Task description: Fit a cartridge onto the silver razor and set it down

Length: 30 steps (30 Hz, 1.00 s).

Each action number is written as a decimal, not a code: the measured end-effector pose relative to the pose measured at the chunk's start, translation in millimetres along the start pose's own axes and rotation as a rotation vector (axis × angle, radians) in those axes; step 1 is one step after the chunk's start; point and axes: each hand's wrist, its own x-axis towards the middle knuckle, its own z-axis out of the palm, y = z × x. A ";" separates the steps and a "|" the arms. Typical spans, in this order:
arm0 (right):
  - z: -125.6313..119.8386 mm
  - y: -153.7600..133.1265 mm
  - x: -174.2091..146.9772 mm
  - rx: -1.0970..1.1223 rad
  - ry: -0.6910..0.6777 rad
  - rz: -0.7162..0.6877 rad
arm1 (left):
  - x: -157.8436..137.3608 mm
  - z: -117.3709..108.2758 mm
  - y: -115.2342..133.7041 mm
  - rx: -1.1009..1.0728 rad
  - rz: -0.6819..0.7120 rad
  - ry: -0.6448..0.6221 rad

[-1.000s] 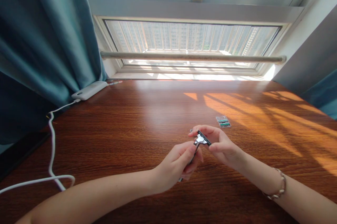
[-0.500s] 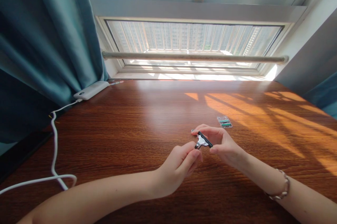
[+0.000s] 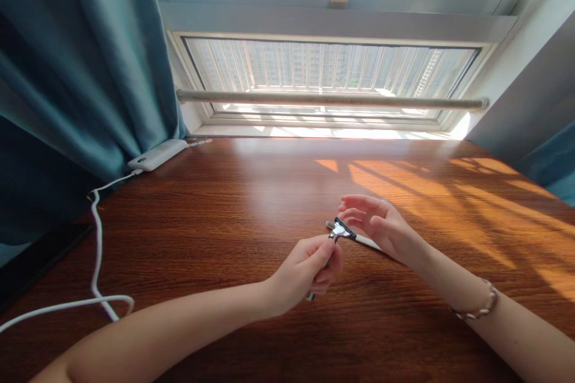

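Note:
My left hand (image 3: 305,269) is closed around the handle of a metal razor (image 3: 340,232), whose black and silver head points up and to the right. The lower end of the handle sticks out under my fingers. My right hand (image 3: 381,224) hovers just right of the razor head with its fingers spread and nothing pinched between them. A thin white strip (image 3: 368,243) shows under that palm; I cannot tell whether it lies on the table. A small silver piece (image 3: 330,225) rests on the wooden table (image 3: 224,209) just left of the razor head.
A white power bank (image 3: 157,154) lies at the table's back left by the teal curtain (image 3: 76,71), with its white cable (image 3: 96,251) looping toward the front left. A railing (image 3: 327,99) runs across the window behind. Sunlight falls on the table's right side.
My right hand has let go of the razor head and opened, and it now covers the small clear pack seen behind it earlier. My left hand still holds the razor.

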 end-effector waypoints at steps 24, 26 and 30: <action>-18.1 19.3 -44.7 -1.408 0.211 0.174 | 30.3 -32.4 -22.1 -0.206 -0.018 0.132; -18.2 20.4 -45.3 -1.430 0.235 0.170 | 31.2 -31.1 -22.1 -0.172 -0.031 0.146; -18.4 23.7 -46.6 -1.461 0.277 0.160 | 38.5 -21.5 -23.1 -0.094 -0.057 0.195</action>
